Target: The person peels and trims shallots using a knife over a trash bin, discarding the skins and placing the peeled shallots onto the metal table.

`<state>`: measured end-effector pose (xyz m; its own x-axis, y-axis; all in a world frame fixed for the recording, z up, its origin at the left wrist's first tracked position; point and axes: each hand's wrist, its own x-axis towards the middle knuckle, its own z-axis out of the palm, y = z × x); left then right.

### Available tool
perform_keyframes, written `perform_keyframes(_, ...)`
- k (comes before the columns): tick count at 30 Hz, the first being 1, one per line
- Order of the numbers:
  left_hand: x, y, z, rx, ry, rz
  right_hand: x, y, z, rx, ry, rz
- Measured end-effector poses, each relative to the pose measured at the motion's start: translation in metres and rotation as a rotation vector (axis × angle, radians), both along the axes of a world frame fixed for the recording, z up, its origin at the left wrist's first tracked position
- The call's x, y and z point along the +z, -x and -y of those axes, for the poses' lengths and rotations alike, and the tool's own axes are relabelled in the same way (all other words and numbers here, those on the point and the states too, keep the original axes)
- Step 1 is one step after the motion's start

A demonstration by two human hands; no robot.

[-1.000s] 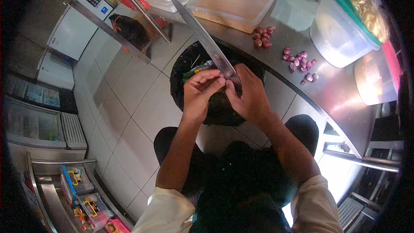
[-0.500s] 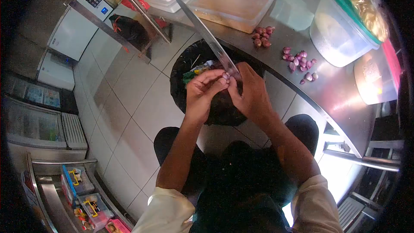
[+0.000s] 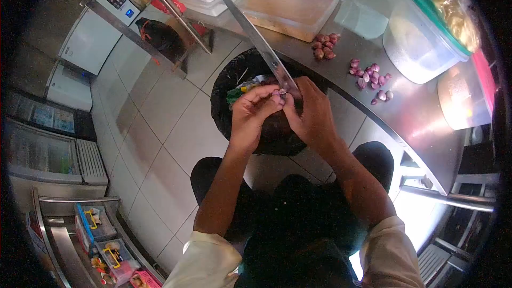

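Between the fingertips of my left hand (image 3: 253, 113) is a small purple shallot (image 3: 278, 96). My right hand (image 3: 310, 108) is closed around the grip of a long knife (image 3: 261, 44), whose blade points up and to the left. The right thumb meets the shallot near the base of the blade, and the handle is hidden in my palm. Both hands are above a bin lined with a black bag (image 3: 221, 88), with scraps inside. On the steel table (image 3: 356, 48) lie a pile of purple peeled shallots (image 3: 373, 77) and a smaller pile of brownish-red shallots (image 3: 324, 47).
A tub with a green lid (image 3: 416, 42) and a red-lidded container (image 3: 464, 96) stand on the table's right side. Flat plastic boxes (image 3: 290, 8) sit at its back. A rack with small boxes (image 3: 118, 258) is at lower left, and tiled floor (image 3: 154, 144) spreads left of the bin.
The knife blade has shifted slightly to the right and tilted a little. The fingers have moved slightly around the shallot; the piles on the table are the same.
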<state>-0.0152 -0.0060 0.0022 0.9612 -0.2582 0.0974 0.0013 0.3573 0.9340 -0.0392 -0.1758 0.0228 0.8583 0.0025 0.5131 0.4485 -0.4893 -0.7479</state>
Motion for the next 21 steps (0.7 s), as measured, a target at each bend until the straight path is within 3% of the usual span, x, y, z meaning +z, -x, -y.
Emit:
perform_keyframes(14,0.009,0.001,-0.003,-0.065,0.065,-0.147,0.007,-0.004,0.006,-0.111,-0.067,0.024)
perform_keyframes(20,0.006,0.001,-0.004,0.079,0.008,-0.168,0.006,-0.005,0.010,-0.156,0.044,-0.007)
perform_keyframes(21,0.004,0.001,-0.008,0.158,-0.042,-0.068,0.003,-0.003,0.011,-0.163,0.044,-0.008)
